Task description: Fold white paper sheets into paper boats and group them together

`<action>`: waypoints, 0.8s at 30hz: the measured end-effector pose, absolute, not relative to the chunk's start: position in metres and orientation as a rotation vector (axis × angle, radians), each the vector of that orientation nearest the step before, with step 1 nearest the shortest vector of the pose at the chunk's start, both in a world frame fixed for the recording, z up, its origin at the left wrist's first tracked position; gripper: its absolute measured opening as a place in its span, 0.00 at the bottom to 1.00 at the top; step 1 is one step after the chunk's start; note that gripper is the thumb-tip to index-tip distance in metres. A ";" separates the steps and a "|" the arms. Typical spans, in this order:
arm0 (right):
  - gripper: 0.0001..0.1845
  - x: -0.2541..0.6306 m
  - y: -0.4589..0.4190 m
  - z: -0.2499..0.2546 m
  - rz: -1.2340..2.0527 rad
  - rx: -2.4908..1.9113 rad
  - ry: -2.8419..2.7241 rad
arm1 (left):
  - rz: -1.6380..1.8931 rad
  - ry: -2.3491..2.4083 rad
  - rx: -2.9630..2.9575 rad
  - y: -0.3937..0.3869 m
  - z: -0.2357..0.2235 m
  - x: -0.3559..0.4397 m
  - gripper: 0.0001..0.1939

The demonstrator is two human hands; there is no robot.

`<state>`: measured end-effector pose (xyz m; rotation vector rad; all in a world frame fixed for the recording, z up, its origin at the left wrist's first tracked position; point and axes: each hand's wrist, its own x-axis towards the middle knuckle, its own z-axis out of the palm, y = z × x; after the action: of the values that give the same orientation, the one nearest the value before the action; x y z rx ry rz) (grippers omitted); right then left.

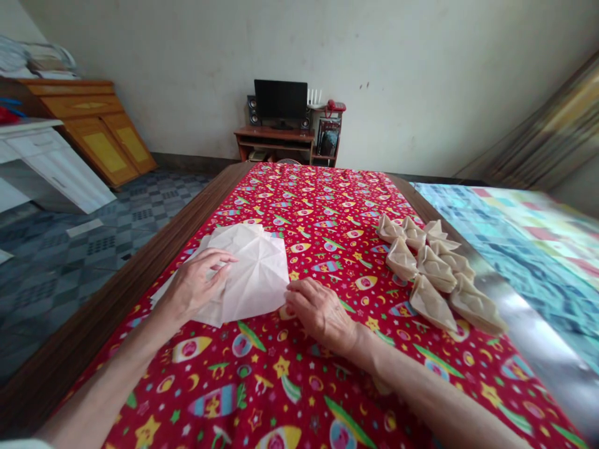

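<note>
A creased sheet of white paper (257, 268), with fold lines meeting near its middle, lies on a small pile of similar sheets on the red cloth. My left hand (199, 280) rests over the left part of the pile, its fingers stretched out and the thumb apart. At the top sheet's right corner, my right hand (321, 312) has its fingers curled together on the paper's edge; the fingertips are partly hidden. Off to the right sits a group of several folded paper ingots (435, 268), cream-coloured and boat-shaped.
A red cloth with rockets and stars (299, 386) covers the table, whose brown wooden edge (187, 215) shows on the left. A bed with a blue patterned cover (528, 262) adjoins the right side. A monitor (281, 100) stands on a desk by the far wall.
</note>
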<state>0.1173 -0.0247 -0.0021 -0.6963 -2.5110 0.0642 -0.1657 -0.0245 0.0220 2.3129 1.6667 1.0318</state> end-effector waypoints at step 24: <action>0.20 0.225 -0.108 0.012 0.325 -1.000 -2.298 | 0.580 0.952 2.602 -0.045 -0.001 -0.071 0.24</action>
<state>0.2251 -0.1081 0.0122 -1.0004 -2.2977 0.3246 -0.0705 -0.0452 -0.0009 2.6019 0.9520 0.5795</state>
